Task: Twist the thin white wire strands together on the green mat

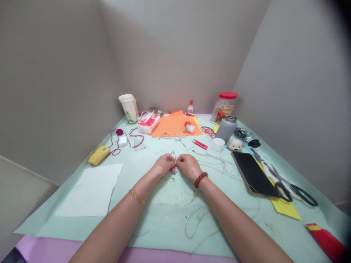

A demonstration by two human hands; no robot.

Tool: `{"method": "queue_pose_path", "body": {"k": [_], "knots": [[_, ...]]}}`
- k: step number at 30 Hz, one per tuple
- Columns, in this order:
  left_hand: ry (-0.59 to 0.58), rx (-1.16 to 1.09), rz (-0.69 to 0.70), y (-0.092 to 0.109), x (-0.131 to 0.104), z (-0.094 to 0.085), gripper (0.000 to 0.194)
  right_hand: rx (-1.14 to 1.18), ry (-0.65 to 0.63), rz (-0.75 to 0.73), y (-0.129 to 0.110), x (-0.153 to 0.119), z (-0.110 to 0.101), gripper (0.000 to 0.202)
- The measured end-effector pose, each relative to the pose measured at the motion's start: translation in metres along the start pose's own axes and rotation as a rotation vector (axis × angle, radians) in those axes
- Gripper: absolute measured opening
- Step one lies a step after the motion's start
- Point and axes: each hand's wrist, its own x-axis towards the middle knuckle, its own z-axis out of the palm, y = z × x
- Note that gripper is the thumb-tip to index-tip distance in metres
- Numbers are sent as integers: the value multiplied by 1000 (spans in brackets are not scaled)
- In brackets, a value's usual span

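My left hand [165, 164] and my right hand [188, 166] meet over the middle of the table, fingertips nearly touching. Both are closed in a pinch on a thin cord [176, 161], a small piece of which shows between them; its finer details are too small to make out. Long thin green cords [222, 160] trail over the table to the right of my right hand. Tiny scraps [173, 179] lie just below the fingers. Another loose green cord [188, 223] curls nearer the front edge, beside my right forearm.
Beyond the hands lie a red lighter [200, 144], orange paper [171, 126] and a tissue pack [148, 123]. At right are a grey bottle [226, 129], a phone [253, 173] and scissors [287, 186]. White paper [90, 191] and a yellow corn-shaped object [99, 155] lie left.
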Motion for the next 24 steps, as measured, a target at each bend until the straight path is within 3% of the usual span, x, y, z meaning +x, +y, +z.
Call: {"method": "queue_pose_path", "body": {"k": [11,24], "knots": [[155,173,55,1,-1,6,15,51,-57,-22,1,6,-3,19],[-85,-108,-34,-1,-1,-4,11,47,17,-68,2,5,-2,17]]}}
